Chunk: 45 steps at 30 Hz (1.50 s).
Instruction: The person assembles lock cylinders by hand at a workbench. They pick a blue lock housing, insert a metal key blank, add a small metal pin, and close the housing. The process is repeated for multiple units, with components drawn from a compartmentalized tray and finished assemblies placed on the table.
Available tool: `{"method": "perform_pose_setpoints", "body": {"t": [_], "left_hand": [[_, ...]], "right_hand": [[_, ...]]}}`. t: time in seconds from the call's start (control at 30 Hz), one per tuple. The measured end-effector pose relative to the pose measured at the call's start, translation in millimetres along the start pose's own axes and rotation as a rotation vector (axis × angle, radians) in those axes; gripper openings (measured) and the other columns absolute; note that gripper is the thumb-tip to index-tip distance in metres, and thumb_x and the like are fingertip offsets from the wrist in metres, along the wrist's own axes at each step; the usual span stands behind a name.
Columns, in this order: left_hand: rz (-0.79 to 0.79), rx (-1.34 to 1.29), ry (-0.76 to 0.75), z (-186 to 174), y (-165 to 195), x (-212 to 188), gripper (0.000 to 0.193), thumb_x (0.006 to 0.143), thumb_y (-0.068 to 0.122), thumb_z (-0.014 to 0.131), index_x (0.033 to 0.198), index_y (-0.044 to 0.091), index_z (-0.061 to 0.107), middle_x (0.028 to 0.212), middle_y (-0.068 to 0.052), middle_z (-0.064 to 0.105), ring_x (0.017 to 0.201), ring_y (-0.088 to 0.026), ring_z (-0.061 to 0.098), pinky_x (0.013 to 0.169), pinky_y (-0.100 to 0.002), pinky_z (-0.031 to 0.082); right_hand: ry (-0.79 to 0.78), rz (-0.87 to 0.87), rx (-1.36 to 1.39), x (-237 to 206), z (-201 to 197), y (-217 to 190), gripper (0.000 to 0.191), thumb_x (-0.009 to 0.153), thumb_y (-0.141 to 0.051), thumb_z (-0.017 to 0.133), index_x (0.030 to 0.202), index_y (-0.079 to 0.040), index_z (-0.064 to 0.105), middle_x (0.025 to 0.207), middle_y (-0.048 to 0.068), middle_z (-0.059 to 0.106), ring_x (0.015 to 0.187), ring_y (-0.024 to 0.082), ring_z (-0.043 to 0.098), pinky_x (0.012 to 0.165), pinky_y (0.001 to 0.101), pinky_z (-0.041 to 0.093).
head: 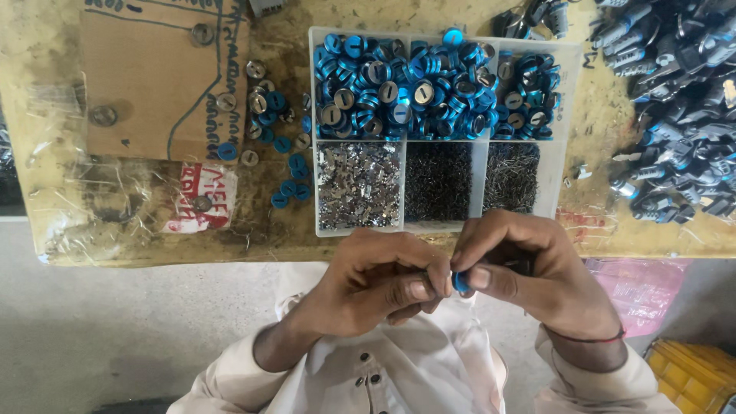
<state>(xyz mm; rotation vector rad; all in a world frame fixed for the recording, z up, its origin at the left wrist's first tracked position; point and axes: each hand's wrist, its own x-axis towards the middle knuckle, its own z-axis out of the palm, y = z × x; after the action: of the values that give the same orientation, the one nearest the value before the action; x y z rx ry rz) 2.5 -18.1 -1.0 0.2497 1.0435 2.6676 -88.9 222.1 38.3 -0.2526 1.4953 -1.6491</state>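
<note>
My right hand (537, 276) pinches a small blue round part (460, 282) between thumb and forefinger, just in front of my chest. My left hand (376, 280) meets it, fingertips closed on something tiny at the blue part; what it is stays hidden by the fingers. Both hands hover just below the near edge of a white divided tray (552, 180). Its far compartments hold several blue-and-silver round parts (406, 92). The near compartments hold small shiny metal plates (358, 184), dark springs (438, 180) and thin pins (510, 176).
Loose blue and silver round parts (272, 130) lie left of the tray, beside a cardboard sheet (146, 77). A heap of black and blue lock bodies (682, 115) fills the far right. A pink bag (640, 287) and yellow crate (694, 376) sit below the worn bench edge.
</note>
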Motion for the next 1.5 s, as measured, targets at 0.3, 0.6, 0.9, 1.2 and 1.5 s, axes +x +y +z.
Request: {"method": "perform_pose_setpoints", "body": {"t": [0.3,0.6,0.9,1.2,1.5], "left_hand": [[0.050,0.121,0.009,1.5,-0.4,1.3,0.012,0.110,0.007,0.065,0.121,0.002,0.067,0.079,-0.007,0.067,0.060,-0.006,0.057,0.051,-0.023,0.042],[-0.049,0.388,0.001,3.7,20.1,3.0,0.032,0.098,-0.006,0.068,0.127,0.003,0.055,0.097,-0.007,0.071,0.090,-0.015,0.073,0.079,-0.027,0.058],[0.025,0.641,0.016,5.5,19.4,-1.0,0.030,0.098,-0.010,0.068,0.125,0.001,0.064,0.101,-0.010,0.075,0.079,-0.011,0.071,0.067,-0.027,0.056],[-0.130,-0.016,0.044,1.5,-8.5,-12.7,0.022,0.108,-0.010,0.054,0.129,-0.004,0.057,0.114,-0.013,0.065,0.080,-0.010,0.060,0.069,-0.025,0.052],[-0.076,0.220,-0.014,4.5,-5.8,-8.0,0.023,0.107,-0.007,0.061,0.129,-0.001,0.060,0.106,-0.009,0.070,0.074,-0.007,0.062,0.063,-0.023,0.051]], "right_hand": [[-0.018,0.001,0.012,8.8,6.3,-0.7,0.015,0.088,-0.003,0.080,0.098,0.000,0.070,0.101,0.009,0.068,0.092,0.016,0.067,0.080,0.0291,0.054],[-0.186,-0.041,-0.221,14.8,1.3,-2.4,0.025,0.084,-0.002,0.086,0.090,-0.005,0.063,0.089,0.006,0.071,0.081,0.010,0.064,0.069,0.0260,0.051],[0.132,-0.155,-0.526,-1.8,21.8,-3.6,0.050,0.081,-0.010,0.084,0.115,-0.006,0.047,0.085,0.005,0.066,0.064,0.006,0.050,0.054,0.0203,0.040],[0.726,-0.804,0.157,3.3,60.1,7.9,0.028,0.113,-0.031,0.061,0.110,-0.004,0.052,0.064,0.000,0.046,0.046,0.003,0.037,0.041,0.0222,0.027],[0.490,-1.120,-0.283,35.3,64.3,13.4,0.015,0.110,-0.015,0.055,0.117,-0.008,0.044,0.079,0.004,0.052,0.052,0.015,0.049,0.048,0.0376,0.050]]}}
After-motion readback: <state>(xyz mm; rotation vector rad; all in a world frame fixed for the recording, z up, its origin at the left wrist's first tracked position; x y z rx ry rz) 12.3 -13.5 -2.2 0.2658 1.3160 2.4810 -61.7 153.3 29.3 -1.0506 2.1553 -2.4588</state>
